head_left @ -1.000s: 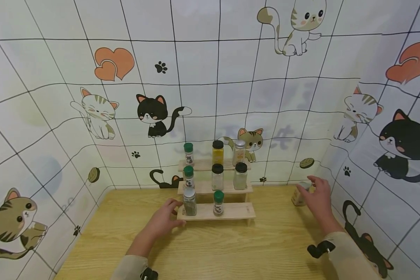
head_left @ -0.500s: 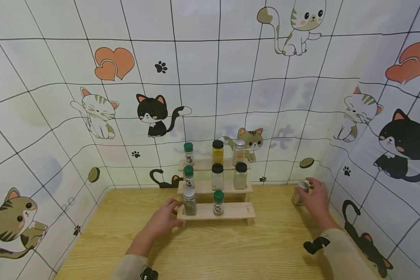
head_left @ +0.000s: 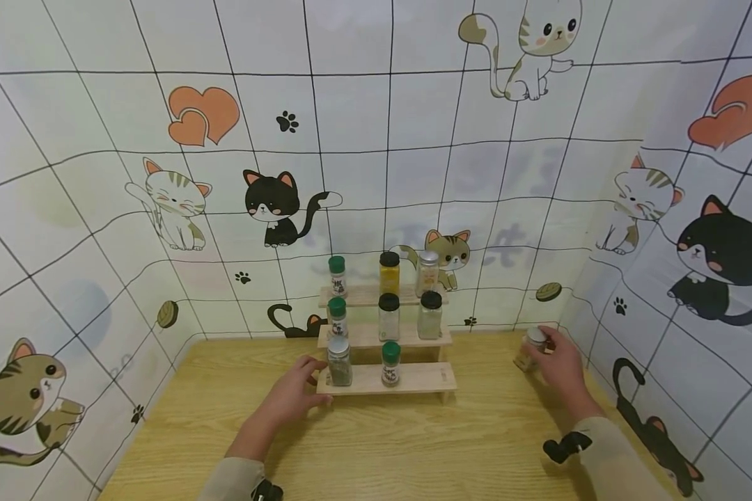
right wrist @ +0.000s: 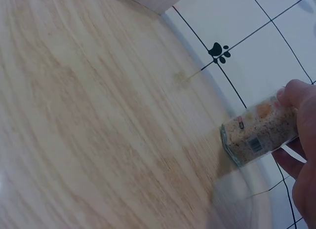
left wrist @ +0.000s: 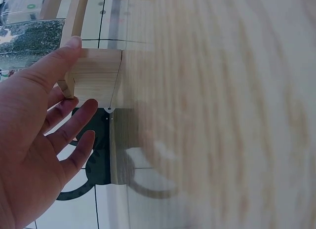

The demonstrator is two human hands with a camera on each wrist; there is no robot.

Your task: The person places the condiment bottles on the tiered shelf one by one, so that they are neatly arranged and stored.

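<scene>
In the head view, my right hand (head_left: 559, 358) grips a square glass spice jar (head_left: 529, 350) with a pale cap, over the table's back right part. The jar leans a little; in the right wrist view, tan granules show inside the jar (right wrist: 259, 130). Whether its base touches the table is unclear. My left hand (head_left: 294, 386) holds the left end of a three-step wooden spice rack (head_left: 423, 378). In the left wrist view, thumb and a finger pinch the rack's board (left wrist: 73, 26), the other fingers loose. Beside them stands a silver-capped jar (head_left: 340, 363) of green flakes.
On the rack stand a small green-capped bottle (head_left: 390, 365), another green-capped bottle (head_left: 337, 316), black-capped jars including a yellow-filled one (head_left: 389, 277), and a silver-capped jar (head_left: 427, 275). Cat-printed wall covering (head_left: 357, 174) encloses the wooden table (head_left: 401, 445) at back and sides.
My right hand has closed further round the spice jar, moved slightly left and tipped it from upright. The left hand and rack have stayed still.
</scene>
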